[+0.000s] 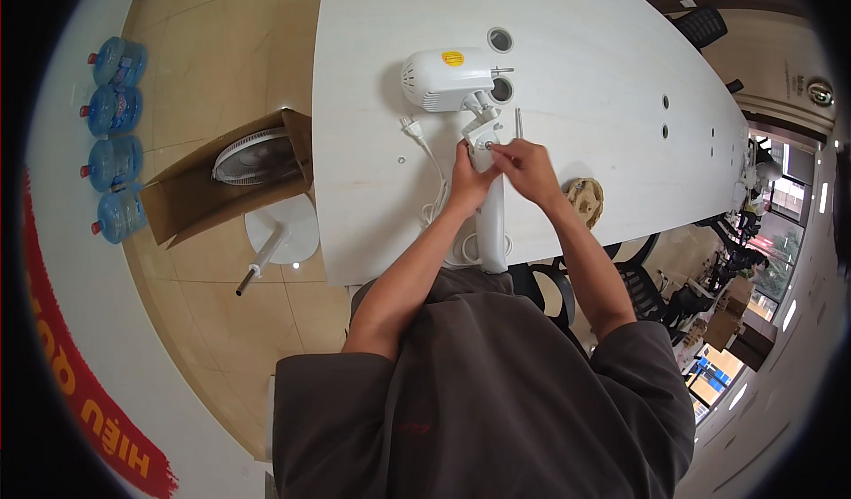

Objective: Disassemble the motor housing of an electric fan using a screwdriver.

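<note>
A white electric fan's motor housing [443, 81], with a yellow sticker and a metal shaft, lies on the white table. Its bracket-like neck joint [483, 128] joins a long white fan body [492, 229] that reaches toward me. My left hand [468, 183] is closed round the body just below the joint. At the joint's side, my right hand [526, 167] pinches with thumb and forefinger beside a small round metal piece [488, 145]; what is between the fingertips is too small to make out. A thin metal rod [519, 123] lies just beyond my right hand.
Left of the fan lie a white plug [412, 128] with its cord and a small nut [402, 159]. A brownish round object [585, 201] sits at right. Beside the table are an open carton [177, 193] holding a fan grille and a white stand base [306, 224].
</note>
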### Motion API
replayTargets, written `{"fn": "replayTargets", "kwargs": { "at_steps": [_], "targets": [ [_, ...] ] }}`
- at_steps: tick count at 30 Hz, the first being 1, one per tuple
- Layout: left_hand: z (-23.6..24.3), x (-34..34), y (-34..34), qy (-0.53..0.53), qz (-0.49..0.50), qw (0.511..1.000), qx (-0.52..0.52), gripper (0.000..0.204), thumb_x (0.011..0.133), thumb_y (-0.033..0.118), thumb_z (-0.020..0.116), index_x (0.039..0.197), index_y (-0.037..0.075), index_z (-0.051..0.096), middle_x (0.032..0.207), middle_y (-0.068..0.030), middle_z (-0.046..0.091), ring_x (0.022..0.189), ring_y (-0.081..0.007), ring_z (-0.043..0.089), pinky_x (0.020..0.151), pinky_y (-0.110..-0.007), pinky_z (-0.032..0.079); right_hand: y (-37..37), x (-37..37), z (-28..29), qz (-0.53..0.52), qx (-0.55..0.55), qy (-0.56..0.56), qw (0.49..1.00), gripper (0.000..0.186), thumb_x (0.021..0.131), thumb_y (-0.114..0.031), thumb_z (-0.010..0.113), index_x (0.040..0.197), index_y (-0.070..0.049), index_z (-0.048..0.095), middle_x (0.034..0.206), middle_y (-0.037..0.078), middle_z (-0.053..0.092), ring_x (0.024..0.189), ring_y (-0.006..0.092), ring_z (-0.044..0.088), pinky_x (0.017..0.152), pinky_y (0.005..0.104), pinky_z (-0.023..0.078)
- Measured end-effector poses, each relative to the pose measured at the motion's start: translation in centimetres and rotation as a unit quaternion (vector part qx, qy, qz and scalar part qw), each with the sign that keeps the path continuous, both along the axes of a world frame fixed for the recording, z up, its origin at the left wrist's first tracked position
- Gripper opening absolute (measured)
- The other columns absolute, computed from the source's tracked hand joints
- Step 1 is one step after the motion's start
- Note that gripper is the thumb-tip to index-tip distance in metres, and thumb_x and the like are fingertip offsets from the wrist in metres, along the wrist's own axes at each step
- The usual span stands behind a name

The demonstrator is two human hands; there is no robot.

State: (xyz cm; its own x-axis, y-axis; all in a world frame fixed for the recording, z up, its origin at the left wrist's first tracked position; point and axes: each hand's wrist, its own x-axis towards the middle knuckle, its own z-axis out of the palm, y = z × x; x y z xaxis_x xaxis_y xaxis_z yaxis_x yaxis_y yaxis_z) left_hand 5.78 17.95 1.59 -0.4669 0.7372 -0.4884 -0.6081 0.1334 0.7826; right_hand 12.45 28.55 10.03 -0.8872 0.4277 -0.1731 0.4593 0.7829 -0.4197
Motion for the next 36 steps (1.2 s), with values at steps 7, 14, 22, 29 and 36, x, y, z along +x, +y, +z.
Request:
{"fn": "replayTargets", "kwargs": {
  "at_steps": [7,14,22,29,36],
  "targets": [
    [0.7,0.2,0.3,-0.023,0.020,1.000,0.003,0.080,0.079,0.024,0.081,0.137,0.000,0.032,0.124,-0.0145,0.053,0.110,-0.0213,0.057,0.092,-0.034,0.049,0.7,10.2,-11.0,-0.297,0.034,0.002,0.954,0.062,0.079,-0.030,0.077,0.123,0.003,0.049,0.111,0.027,0.053,0.095,0.0448,0.057,0.086,0.0471,0.047],
    [0.6,-0.3,0.2,-0.023,0.001,1.000,0.003,0.081,0.080,0.025,0.081,0.138,0.000,0.030,0.124,-0.0146,0.053,0.112,-0.0211,0.055,0.094,-0.035,0.048,1.0,9.5,-9.1,-0.354,0.020,0.106,0.929,0.042,0.086,-0.015,0.070,0.119,0.004,0.054,0.095,0.022,0.067,0.087,0.0383,0.066,0.080,0.0422,0.051],
    [0.7,-0.2,0.3,-0.011,-0.017,1.000,-0.023,0.086,0.078,0.027,0.081,0.139,0.000,0.027,0.126,-0.0155,0.052,0.112,-0.0230,0.056,0.094,-0.036,0.049,-0.4,6.4,10.7,-0.153,0.016,0.116,0.981,0.025,0.086,-0.007,0.070,0.107,0.000,0.062,0.097,0.015,0.064,0.079,0.0273,0.067,0.063,0.0319,0.056],
    [-0.4,0.2,0.4,-0.010,-0.003,1.000,0.011,0.091,0.078,0.029,0.081,0.140,-0.001,0.022,0.125,-0.0168,0.052,0.113,-0.0230,0.056,0.094,-0.035,0.049,-2.0,4.6,10.6,-0.059,0.064,0.073,0.994,0.027,0.085,-0.005,0.069,0.110,-0.002,0.061,0.106,0.014,0.059,0.084,0.0328,0.065,0.068,0.0384,0.052],
    [-1.4,0.6,0.7,0.013,-0.003,1.000,0.023,0.091,0.078,0.028,0.080,0.139,-0.003,0.020,0.127,-0.0167,0.051,0.113,-0.0223,0.056,0.095,-0.034,0.048,-2.0,4.3,10.2,-0.055,0.084,0.069,0.993,0.026,0.086,-0.007,0.069,0.111,-0.003,0.061,0.105,0.013,0.059,0.078,0.0314,0.065,0.064,0.0382,0.052]
  ]
}}
